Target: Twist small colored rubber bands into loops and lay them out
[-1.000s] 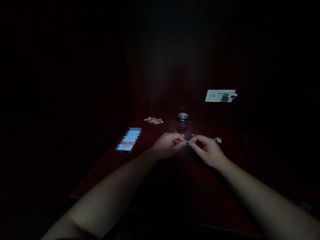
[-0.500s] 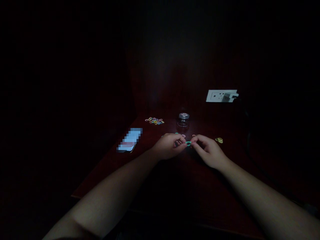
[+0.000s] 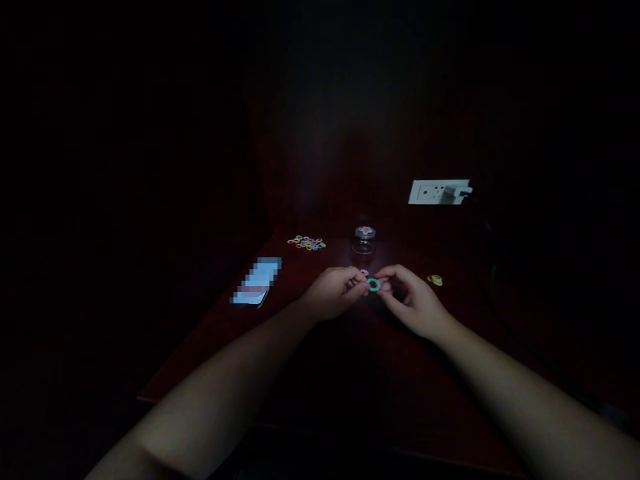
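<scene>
Between my two hands is a small green hair tie (image 3: 374,285) with a bumpy edge, round and facing up. My left hand (image 3: 336,292) pinches its left side between thumb and forefinger. Curled about its right edge are the fingers of my right hand (image 3: 416,301), thumb and forefinger slightly spread, at the tie. Just behind the hands a pink hair tie (image 3: 365,273) lies on the table, partly hidden by the fingers. Farther back stands a clear jar (image 3: 364,247) with its lid on.
Several coloured hair ties (image 3: 308,244) lie in a loose pile at the back left. A few yellow ones (image 3: 435,280) rest right of my right hand. A lit phone (image 3: 256,281) lies on the left of the dark red table (image 3: 320,373). Behind is a wall socket (image 3: 425,192) with a plug and cable.
The green hair tie has turned from a narrow, flattened look to an open round ring. My right thumb and forefinger have spread a little. The view has shifted slightly.
</scene>
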`<state>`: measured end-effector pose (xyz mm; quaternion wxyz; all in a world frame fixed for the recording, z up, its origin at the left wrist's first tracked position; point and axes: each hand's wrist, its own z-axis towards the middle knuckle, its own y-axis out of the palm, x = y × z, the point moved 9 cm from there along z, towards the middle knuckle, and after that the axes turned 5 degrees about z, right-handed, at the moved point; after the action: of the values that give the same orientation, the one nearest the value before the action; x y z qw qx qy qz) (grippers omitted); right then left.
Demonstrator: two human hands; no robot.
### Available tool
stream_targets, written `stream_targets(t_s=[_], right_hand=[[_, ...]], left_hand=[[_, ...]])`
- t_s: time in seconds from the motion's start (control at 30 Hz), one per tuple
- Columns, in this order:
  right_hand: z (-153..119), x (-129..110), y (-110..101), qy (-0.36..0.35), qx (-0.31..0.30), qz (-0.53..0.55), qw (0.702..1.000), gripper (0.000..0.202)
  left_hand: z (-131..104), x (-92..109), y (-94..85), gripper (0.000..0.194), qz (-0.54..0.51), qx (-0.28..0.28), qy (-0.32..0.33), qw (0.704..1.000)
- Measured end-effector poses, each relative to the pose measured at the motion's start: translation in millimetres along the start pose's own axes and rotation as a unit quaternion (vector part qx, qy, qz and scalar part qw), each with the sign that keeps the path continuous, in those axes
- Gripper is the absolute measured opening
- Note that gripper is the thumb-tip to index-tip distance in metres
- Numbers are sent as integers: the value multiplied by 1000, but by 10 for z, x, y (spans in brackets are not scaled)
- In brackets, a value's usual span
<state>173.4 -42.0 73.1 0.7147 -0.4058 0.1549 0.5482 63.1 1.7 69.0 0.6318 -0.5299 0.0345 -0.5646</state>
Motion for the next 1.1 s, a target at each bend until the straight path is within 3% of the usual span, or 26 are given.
stream_targets(t_s=[0.27,0.5,0.9,1.1], right_hand=[[-16,-3,15,-7,-5,34,999,28],[-4,-10,-26,-18,7,-9,1000,15],[9,-73,-43,-33,5,-35,999,16],[2,9,-68,-14,10,-49,999,17]], left_hand=[[7,-2,-1,20,-14,5,1,1000],[-2,19,-3,21,-10,6,9,1000],[10,37,19,19,-4,-8,14,1000],[7,52,45,20,-25,-22,16,999]])
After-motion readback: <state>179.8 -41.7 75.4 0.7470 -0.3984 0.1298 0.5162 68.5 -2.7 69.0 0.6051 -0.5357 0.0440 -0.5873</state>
